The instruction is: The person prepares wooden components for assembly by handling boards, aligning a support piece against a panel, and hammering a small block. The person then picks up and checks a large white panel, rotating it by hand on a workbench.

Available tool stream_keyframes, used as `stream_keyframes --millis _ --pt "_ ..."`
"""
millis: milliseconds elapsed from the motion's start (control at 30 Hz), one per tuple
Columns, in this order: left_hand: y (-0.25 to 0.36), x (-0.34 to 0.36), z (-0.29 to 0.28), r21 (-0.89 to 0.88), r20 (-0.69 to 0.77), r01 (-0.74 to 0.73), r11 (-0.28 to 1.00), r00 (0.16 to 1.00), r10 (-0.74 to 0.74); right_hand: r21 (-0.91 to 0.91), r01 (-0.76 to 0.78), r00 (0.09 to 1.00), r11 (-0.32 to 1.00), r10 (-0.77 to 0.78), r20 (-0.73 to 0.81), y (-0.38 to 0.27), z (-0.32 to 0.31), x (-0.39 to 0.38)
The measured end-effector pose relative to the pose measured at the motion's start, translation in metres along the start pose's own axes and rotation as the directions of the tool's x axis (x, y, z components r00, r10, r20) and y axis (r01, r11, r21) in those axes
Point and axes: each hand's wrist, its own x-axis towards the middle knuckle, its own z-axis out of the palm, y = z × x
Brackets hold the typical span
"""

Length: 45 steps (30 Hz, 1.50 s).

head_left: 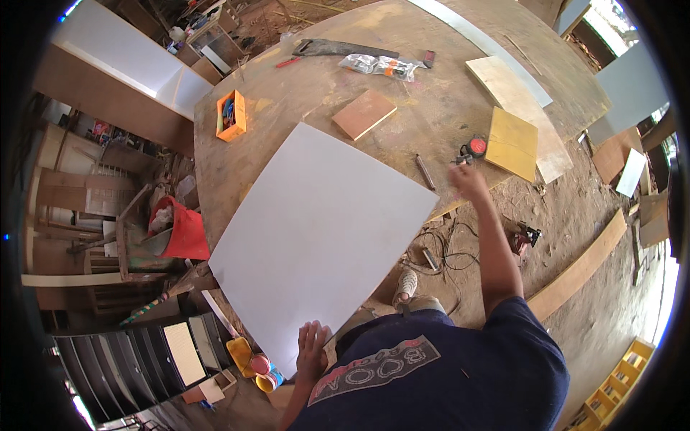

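A large white board (323,223) lies at an angle over the near part of the worktable. My left hand (312,350) rests on its near corner, fingers stretched flat on the surface. Beyond the board's right corner, my right hand (468,182) is over the table edge with its fingers closed. A small dark object at its fingertips is too blurred to name. Right beside that hand sits a round red and black tape measure (476,147), touching or close to a yellow square board (512,144). A slim dark rod-like tool (425,172) lies left of the hand.
On the worktable (273,158) are an orange box of small items (231,115), a brown wood block (364,113), a handsaw (338,48), a plastic packet (381,66) and a long plank (521,115). Cables (449,248) and a power tool (521,237) lie on the floor.
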Motion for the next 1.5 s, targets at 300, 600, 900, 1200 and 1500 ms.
stream_keyframes --millis 300,600,900,1200,1500 --pt "-0.023 -0.029 0.05 0.023 -0.021 0.115 0.993 0.993 -0.114 -0.019 0.466 0.84 0.885 -0.436 0.323 0.022 0.047 -0.11" --pt "-0.04 -0.016 0.093 0.031 0.078 0.009 0.999 0.997 -0.011 -0.087 -0.101 0.991 0.991 0.108 0.073 0.024 0.09 -0.145" --pt "-0.057 -0.004 0.066 0.037 0.135 -0.062 0.997 0.989 0.057 0.547 -0.337 0.941 0.766 0.25 0.229 0.023 0.077 -0.176" --pt "-0.079 0.121 0.068 0.083 0.084 -0.17 0.982 0.983 0.163 0.653 -0.297 0.95 0.697 0.285 0.128 0.06 0.058 -0.129" --pt "-0.122 0.103 0.066 0.192 -0.131 0.242 0.951 0.967 -0.219 0.647 -0.339 0.94 0.683 0.276 0.201 0.05 0.083 -0.164"
